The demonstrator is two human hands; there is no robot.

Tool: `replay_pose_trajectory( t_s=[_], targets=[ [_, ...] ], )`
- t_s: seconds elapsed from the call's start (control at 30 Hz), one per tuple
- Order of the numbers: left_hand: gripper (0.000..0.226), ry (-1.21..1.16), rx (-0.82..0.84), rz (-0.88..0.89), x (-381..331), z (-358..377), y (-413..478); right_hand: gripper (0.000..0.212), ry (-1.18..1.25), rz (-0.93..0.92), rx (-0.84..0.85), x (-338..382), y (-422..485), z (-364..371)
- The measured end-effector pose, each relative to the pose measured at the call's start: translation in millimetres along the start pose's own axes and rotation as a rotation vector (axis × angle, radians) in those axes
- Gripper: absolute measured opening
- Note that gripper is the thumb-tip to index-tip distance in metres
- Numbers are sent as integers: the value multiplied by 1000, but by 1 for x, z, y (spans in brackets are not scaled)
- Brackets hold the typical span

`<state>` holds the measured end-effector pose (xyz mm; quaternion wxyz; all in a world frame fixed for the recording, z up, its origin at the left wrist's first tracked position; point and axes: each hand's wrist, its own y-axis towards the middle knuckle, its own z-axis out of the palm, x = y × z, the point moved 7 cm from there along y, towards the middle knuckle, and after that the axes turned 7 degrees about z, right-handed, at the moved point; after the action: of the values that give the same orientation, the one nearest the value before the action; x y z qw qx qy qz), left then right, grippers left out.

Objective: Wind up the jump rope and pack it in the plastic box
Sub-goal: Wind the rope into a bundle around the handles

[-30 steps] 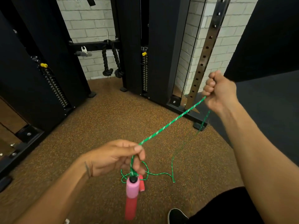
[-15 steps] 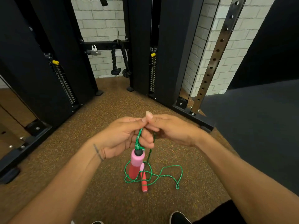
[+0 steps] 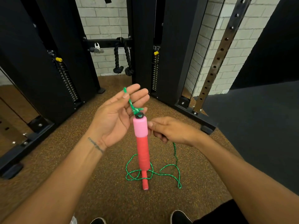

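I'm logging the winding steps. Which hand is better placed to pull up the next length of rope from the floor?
Right. The right hand grips the rope where it trails to the floor; the left hand is busy pinching the rope above the hanging handle.

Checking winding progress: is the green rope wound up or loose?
Mostly loose: green rope lies in slack loops on the floor by the second handle; only a short stretch crosses the left hand.
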<state>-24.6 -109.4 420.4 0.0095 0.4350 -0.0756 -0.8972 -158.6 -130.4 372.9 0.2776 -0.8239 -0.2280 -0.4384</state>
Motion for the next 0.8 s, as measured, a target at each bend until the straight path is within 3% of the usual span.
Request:
replay_pose_trajectory(
  t_s=[0.13, 0.23, 0.33, 0.43, 0.63, 0.8],
  targets=[
    [37, 219, -106, 3, -4, -12, 1, 31, -216, -93, -7, 16, -9, 3],
    [36, 342, -69, -28, -1, -9, -4, 28, -481, -139, -66, 25, -12, 4],
    [34, 410, 3, -49, -2, -5, -6, 29, -538, -92, -143, 18, -9, -3],
    [35, 363, -14, -44, -6, -9, -6, 30, -516, -50, -159, 12, -6, -9],
    [44, 387, -63, -40, 3, -18, -9, 33, -461, -146, -74, 30, -10, 5],
    [38, 102, -213, 45, -7, -30, -5, 30, -574, -101, -42, 28, -6, 11]
  ],
)
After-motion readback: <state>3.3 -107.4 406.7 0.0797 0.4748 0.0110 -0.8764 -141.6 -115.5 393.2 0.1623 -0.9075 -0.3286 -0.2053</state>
